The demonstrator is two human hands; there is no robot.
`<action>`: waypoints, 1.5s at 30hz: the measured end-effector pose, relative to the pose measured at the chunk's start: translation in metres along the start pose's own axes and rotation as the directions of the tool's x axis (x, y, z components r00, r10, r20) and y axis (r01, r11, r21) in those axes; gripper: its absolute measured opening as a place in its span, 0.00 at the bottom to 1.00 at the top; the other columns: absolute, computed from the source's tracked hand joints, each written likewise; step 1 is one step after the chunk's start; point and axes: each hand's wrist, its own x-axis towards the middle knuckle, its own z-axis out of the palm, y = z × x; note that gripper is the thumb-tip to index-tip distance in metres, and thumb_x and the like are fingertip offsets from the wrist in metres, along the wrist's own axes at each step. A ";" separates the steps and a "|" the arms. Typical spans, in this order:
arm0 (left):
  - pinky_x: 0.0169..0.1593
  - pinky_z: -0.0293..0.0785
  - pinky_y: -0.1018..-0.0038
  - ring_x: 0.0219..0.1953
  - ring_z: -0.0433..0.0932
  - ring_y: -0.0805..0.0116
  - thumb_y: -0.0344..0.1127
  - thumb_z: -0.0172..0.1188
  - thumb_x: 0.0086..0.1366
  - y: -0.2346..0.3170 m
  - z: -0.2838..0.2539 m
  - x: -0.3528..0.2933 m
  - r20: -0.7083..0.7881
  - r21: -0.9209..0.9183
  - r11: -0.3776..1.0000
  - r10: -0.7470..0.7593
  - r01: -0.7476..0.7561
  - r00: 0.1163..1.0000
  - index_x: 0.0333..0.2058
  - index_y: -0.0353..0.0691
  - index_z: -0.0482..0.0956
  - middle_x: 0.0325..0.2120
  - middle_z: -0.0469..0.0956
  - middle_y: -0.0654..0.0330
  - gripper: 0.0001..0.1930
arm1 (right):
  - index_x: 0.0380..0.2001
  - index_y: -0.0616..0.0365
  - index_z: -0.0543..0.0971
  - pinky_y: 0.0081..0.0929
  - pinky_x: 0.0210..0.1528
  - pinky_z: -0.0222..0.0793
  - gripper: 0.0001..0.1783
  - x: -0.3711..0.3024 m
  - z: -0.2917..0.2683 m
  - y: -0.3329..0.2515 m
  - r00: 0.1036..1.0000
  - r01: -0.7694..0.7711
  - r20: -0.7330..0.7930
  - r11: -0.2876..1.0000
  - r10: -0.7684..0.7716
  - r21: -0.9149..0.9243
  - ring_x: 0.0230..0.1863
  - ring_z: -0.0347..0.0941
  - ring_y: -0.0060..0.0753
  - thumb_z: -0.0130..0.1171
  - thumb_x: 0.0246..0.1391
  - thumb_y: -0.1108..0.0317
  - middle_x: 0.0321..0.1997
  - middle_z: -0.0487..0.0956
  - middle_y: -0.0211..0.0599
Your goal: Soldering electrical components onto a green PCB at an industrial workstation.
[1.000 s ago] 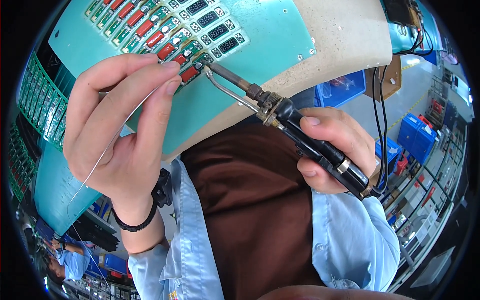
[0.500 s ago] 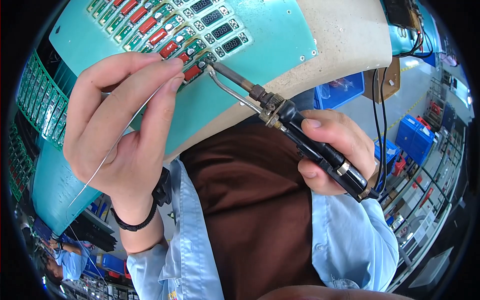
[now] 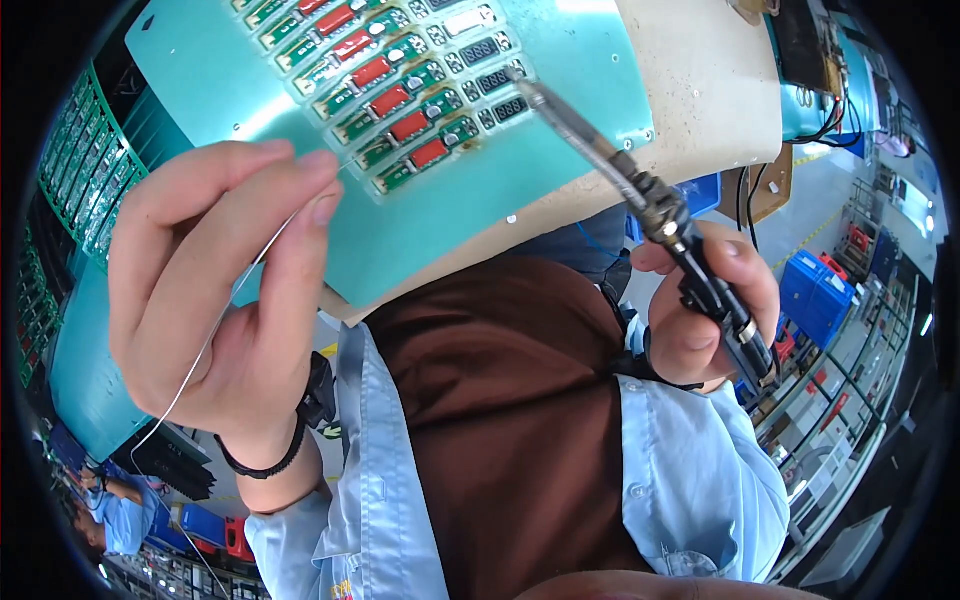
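Observation:
My left hand point(image 3: 215, 300), left of the boards, pinches a thin silvery solder wire point(image 3: 207, 345) between thumb and fingertips; the wire trails down past the wrist. In my right hand point(image 3: 712, 305) is a soldering iron point(image 3: 655, 205) with a black handle and a thin metal tube along its shaft. The iron points up and left, its tip over or beside the small dark digit displays point(image 3: 495, 80); contact cannot be made out. Small green circuit boards point(image 3: 428, 152) with red rectangular components sit in rows in a teal plate point(image 3: 440, 225), nearer the left hand's fingertips than the iron.
Beneath the plate lies a beige work surface point(image 3: 715, 95). Panels of green circuit boards point(image 3: 90, 165) stand at the left. Blue bins point(image 3: 815, 290) and shelving are at the right. Another person in a light blue shirt point(image 3: 130, 515) is at the lower left.
The soldering iron has come away from the lowest boards, with my right hand moving right. My left hand and the wire have shifted left, away from the boards. The plate appears lower and further right.

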 end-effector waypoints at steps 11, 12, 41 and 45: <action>0.40 0.77 0.73 0.41 0.80 0.57 0.17 0.64 0.58 -0.001 -0.053 -0.043 -0.215 0.044 0.981 -0.175 0.189 0.961 0.39 0.26 0.84 0.41 0.80 0.44 0.10 | 0.59 0.66 0.69 0.33 0.38 0.79 0.35 0.026 -0.021 0.002 0.983 -0.038 -0.174 0.996 0.051 0.081 0.36 0.82 0.43 0.63 0.62 0.48 0.45 0.80 0.58; 0.40 0.77 0.72 0.41 0.80 0.57 0.18 0.65 0.58 -0.001 -0.053 -0.044 -0.187 0.038 0.981 -0.182 0.192 0.965 0.39 0.27 0.84 0.41 0.80 0.44 0.10 | 0.59 0.65 0.69 0.33 0.36 0.78 0.35 0.028 -0.021 0.001 0.978 -0.054 -0.200 0.998 0.061 0.040 0.35 0.81 0.43 0.61 0.63 0.45 0.44 0.81 0.57; 0.43 0.77 0.73 0.42 0.79 0.62 0.16 0.64 0.58 0.029 -0.082 -0.057 -0.571 0.166 0.975 -0.027 0.148 0.821 0.36 0.27 0.82 0.40 0.78 0.48 0.07 | 0.64 0.63 0.66 0.28 0.41 0.74 0.27 0.054 -0.096 0.103 0.807 -0.184 -0.548 0.976 0.220 0.121 0.48 0.79 0.38 0.51 0.71 0.56 0.57 0.77 0.49; 0.39 0.76 0.76 0.38 0.80 0.66 0.16 0.64 0.58 0.058 -0.096 -0.099 -0.507 0.192 0.941 -0.148 0.278 0.849 0.35 0.29 0.83 0.38 0.79 0.50 0.06 | 0.65 0.57 0.68 0.29 0.47 0.74 0.22 0.061 -0.103 0.130 0.756 -0.269 -0.489 0.888 0.434 0.373 0.57 0.75 0.41 0.46 0.73 0.60 0.63 0.75 0.46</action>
